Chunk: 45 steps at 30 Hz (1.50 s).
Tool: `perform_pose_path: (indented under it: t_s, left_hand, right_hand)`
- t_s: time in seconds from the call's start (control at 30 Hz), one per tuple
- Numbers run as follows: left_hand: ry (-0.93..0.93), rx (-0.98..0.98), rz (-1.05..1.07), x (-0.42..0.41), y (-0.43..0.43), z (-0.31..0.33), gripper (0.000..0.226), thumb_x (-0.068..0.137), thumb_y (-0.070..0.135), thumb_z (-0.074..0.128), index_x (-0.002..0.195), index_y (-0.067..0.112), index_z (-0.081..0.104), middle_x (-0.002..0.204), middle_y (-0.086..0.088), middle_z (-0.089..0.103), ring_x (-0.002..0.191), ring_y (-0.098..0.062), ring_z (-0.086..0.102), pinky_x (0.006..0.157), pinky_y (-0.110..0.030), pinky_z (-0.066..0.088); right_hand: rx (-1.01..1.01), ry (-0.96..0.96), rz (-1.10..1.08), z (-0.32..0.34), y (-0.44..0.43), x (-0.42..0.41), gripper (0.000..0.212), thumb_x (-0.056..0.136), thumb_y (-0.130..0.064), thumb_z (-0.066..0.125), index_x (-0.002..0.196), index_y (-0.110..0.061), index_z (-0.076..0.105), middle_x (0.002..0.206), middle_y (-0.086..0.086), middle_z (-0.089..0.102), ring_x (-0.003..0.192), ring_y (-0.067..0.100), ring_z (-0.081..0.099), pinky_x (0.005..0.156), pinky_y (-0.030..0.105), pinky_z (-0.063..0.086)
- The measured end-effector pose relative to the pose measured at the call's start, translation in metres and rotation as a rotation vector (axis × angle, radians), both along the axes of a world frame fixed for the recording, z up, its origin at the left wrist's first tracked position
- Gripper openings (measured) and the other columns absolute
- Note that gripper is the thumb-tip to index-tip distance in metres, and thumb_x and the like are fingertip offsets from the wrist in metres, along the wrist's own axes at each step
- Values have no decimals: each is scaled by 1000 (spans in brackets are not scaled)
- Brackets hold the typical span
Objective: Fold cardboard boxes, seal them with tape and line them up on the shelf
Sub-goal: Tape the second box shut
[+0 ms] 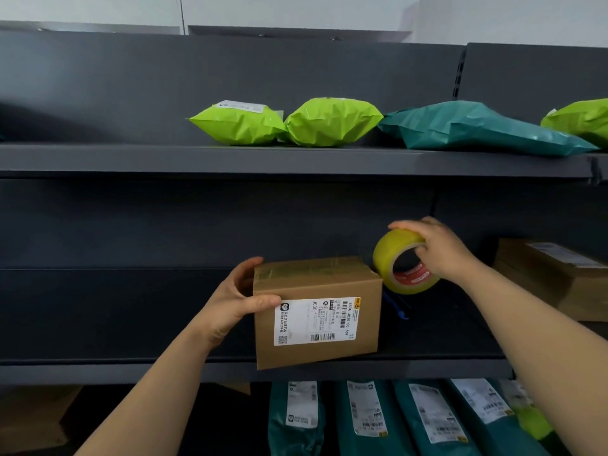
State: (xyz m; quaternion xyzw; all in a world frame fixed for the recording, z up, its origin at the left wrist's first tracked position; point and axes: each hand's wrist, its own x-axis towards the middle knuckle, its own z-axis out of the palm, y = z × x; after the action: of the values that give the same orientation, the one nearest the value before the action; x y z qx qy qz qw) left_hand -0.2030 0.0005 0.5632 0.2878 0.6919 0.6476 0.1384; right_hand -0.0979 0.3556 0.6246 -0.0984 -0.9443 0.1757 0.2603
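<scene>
A small sealed cardboard box point(329, 284) with a white shipping label stands at the front edge of the dark middle shelf point(115, 366). Clear tape runs over its top. My left hand point(237, 301) grips the box's left end, thumb on the front face and fingers behind. Just right of the box, my right hand point(437, 248) holds a yellowish roll of packing tape point(394, 255) with a red core, upright above the shelf.
Lime and teal mailer bags point(332, 121) lie on the upper shelf. More cardboard boxes point(552, 278) sit at the right of the middle shelf. Teal labelled parcels point(362, 419) stand below. A blue object point(399, 309) lies behind the box.
</scene>
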Motion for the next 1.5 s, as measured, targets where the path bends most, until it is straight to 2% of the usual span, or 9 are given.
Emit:
perform_pose_path:
  t_s: [0.27,0.53,0.6,0.7,0.77,0.97,1.13,1.33,1.5]
  left_hand:
    - [-1,13,5,0,4,-3,106,41,38,89,137,31,46,123,6,63,113,-10,61,85,-23,52]
    - [9,-97,-53,4,-2,5,91,48,44,88,132,40,50,128,11,59,118,-11,58,92,-24,48]
    - [103,-278,3,4,-1,14,86,60,52,82,138,43,46,147,13,40,133,-11,41,101,-29,39]
    - [536,-684,170,8,11,27,70,81,61,38,148,39,36,162,15,7,149,-11,6,122,-42,6]
    - [750,-873,196,17,22,32,74,82,50,16,152,29,32,163,8,11,150,-8,2,122,-39,-7]
    - [903,-1116,211,38,58,39,81,82,51,5,153,17,22,157,-11,28,144,-28,25,118,-41,20]
    - [966,-1119,183,43,94,38,62,96,46,28,150,15,27,153,-9,33,140,-31,29,116,-48,21]
    - [1047,-1120,68,45,98,37,67,96,51,36,155,32,11,162,-5,17,145,-27,24,118,-38,20]
    - [1057,-1157,101,39,109,45,65,94,59,32,153,40,17,145,-6,36,128,-27,37,105,-39,29]
  right_hand:
    - [-197,-167,-1,-46,3,1,60,93,8,44,129,-39,54,129,7,47,120,25,47,103,33,39]
    - [-299,-196,-12,-61,-6,2,58,95,5,43,135,-36,51,134,7,49,119,21,49,97,26,39]
    - [-308,-187,-2,-58,-11,3,55,94,2,47,135,-35,52,131,6,52,113,20,53,94,25,43]
    - [-317,-187,6,-57,-17,4,53,94,-3,50,135,-36,51,125,5,55,103,18,58,89,28,50]
    - [-305,-187,6,-59,-19,4,53,94,-4,50,136,-37,50,127,5,54,107,19,56,93,29,49]
    - [-167,-180,-6,-55,-25,4,53,96,-5,48,139,-37,47,126,5,45,115,23,48,93,26,43]
    - [-9,-201,-9,-48,-27,0,54,96,-8,50,140,-40,45,126,4,46,118,26,45,96,33,43]
    - [-8,-216,29,-51,-21,1,54,96,-7,49,141,-37,44,126,6,47,121,25,44,98,33,42]
    - [-36,-207,59,-53,-19,1,54,96,-5,48,141,-34,46,126,8,48,121,26,45,101,34,41]
